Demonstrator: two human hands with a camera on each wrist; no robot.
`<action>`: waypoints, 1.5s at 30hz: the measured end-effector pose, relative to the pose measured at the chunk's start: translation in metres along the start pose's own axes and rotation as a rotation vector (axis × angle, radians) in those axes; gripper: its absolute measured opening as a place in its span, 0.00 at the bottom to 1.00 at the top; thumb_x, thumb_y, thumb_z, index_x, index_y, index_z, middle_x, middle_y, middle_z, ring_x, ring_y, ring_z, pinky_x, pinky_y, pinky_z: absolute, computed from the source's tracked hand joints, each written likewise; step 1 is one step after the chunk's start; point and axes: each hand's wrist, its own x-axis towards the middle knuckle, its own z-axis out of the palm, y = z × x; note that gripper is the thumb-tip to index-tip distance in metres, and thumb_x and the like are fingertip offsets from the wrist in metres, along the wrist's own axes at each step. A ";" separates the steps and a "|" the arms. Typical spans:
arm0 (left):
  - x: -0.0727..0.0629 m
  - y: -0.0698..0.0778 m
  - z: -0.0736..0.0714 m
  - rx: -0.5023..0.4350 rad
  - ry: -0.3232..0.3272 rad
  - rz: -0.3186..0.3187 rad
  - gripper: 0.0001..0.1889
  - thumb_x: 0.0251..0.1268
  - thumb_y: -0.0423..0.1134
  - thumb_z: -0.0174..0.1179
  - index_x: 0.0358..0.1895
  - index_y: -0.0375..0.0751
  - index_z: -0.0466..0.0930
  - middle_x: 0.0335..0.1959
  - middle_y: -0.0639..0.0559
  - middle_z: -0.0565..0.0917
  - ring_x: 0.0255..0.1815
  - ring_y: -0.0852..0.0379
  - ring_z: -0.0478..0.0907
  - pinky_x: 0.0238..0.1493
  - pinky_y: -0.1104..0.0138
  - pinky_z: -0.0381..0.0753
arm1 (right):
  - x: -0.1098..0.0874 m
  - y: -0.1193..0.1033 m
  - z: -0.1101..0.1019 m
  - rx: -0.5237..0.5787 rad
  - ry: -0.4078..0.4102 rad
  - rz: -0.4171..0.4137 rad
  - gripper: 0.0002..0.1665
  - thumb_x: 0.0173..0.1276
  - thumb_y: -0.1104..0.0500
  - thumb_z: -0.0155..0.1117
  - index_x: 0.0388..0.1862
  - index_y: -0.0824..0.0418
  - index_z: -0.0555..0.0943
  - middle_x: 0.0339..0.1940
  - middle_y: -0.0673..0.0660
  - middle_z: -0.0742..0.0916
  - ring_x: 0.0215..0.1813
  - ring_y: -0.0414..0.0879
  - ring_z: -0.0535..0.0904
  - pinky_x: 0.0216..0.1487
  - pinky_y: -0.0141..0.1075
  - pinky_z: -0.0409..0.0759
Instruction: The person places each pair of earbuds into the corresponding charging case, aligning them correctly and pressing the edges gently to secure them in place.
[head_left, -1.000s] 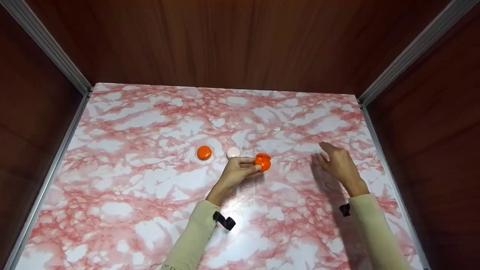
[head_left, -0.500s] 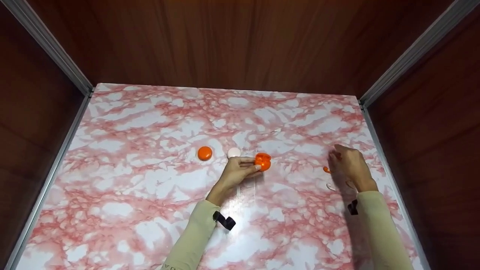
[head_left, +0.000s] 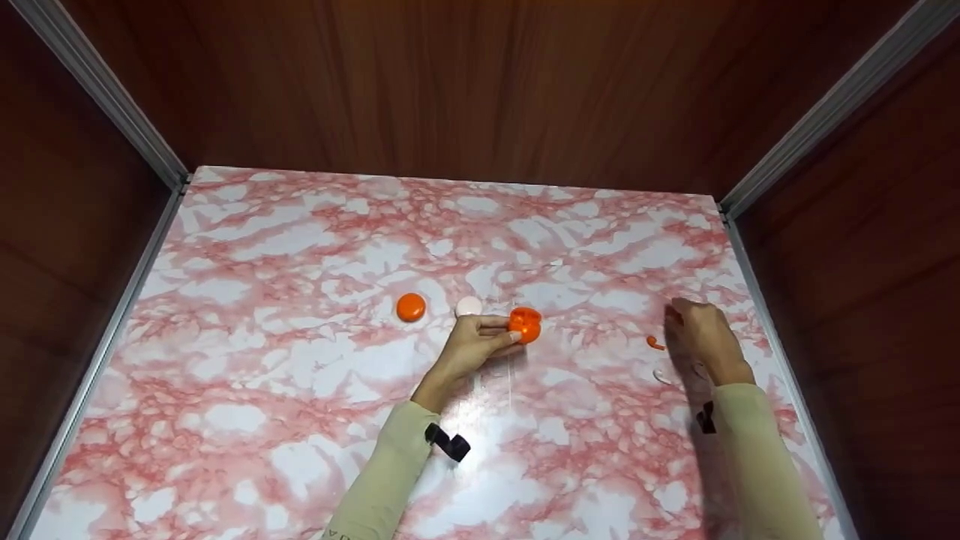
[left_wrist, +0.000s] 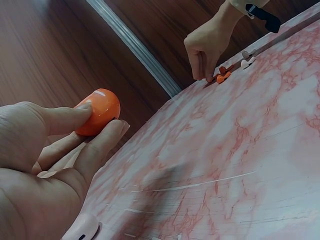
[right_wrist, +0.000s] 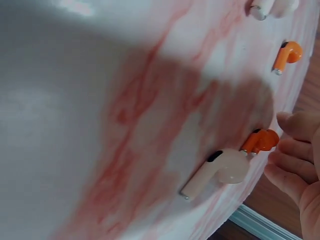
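In the head view my left hand (head_left: 472,346) holds an orange earbud case (head_left: 524,325) between thumb and fingers, its lid up, over the middle of the table. My right hand (head_left: 711,339) is down at the table's right side, fingers bent toward the surface. Right at its fingertips in the right wrist view lies an orange earbud (right_wrist: 261,141), partly in the hand's shadow; I cannot tell whether the fingers pinch it. A second orange earbud (head_left: 655,343) lies to the left of this hand. A white earbud (right_wrist: 220,170) and another white earbud (head_left: 660,376) lie nearer me.
A round orange case (head_left: 411,307) rests on the table left of centre. Beside it, a pale case (head_left: 469,306) sits partly behind my left hand. Dark wooden walls (head_left: 450,97) with metal edge strips enclose the pink marbled table (head_left: 262,420) at the back and both sides.
My right hand has moved right and slightly toward me, uncovering an orange earbud and a white earbud on the table. My left hand and the case in it stay in place.
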 end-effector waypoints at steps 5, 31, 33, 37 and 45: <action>0.000 -0.001 0.000 0.000 -0.001 0.003 0.20 0.71 0.23 0.64 0.62 0.18 0.78 0.57 0.25 0.85 0.52 0.48 0.91 0.70 0.44 0.82 | -0.003 0.000 0.000 -0.043 -0.014 0.011 0.05 0.71 0.72 0.66 0.37 0.66 0.79 0.30 0.72 0.88 0.30 0.71 0.86 0.22 0.55 0.83; -0.003 0.001 0.000 0.035 0.001 0.005 0.19 0.71 0.24 0.64 0.63 0.20 0.79 0.57 0.25 0.86 0.48 0.52 0.92 0.69 0.45 0.83 | 0.000 0.001 0.001 -0.126 -0.201 0.043 0.16 0.60 0.81 0.57 0.39 0.65 0.84 0.33 0.68 0.89 0.37 0.67 0.88 0.31 0.55 0.90; -0.003 0.001 0.000 0.033 -0.003 0.011 0.19 0.71 0.23 0.64 0.63 0.20 0.79 0.57 0.24 0.85 0.48 0.51 0.92 0.69 0.45 0.82 | 0.000 0.001 0.000 -0.132 -0.194 0.043 0.16 0.60 0.81 0.58 0.39 0.66 0.84 0.33 0.69 0.90 0.37 0.67 0.88 0.32 0.56 0.90; -0.002 0.000 0.000 0.042 0.001 0.005 0.20 0.71 0.24 0.64 0.63 0.20 0.79 0.57 0.25 0.85 0.48 0.51 0.92 0.69 0.44 0.82 | 0.001 -0.001 0.000 -0.160 -0.179 0.020 0.14 0.61 0.80 0.57 0.38 0.69 0.83 0.32 0.71 0.88 0.36 0.69 0.87 0.30 0.57 0.90; -0.002 0.001 0.000 0.036 0.007 -0.007 0.20 0.71 0.25 0.65 0.63 0.21 0.79 0.57 0.26 0.86 0.52 0.42 0.91 0.69 0.45 0.83 | -0.001 0.000 -0.001 -0.250 -0.096 -0.049 0.17 0.53 0.82 0.66 0.40 0.72 0.75 0.28 0.72 0.83 0.28 0.73 0.83 0.23 0.60 0.87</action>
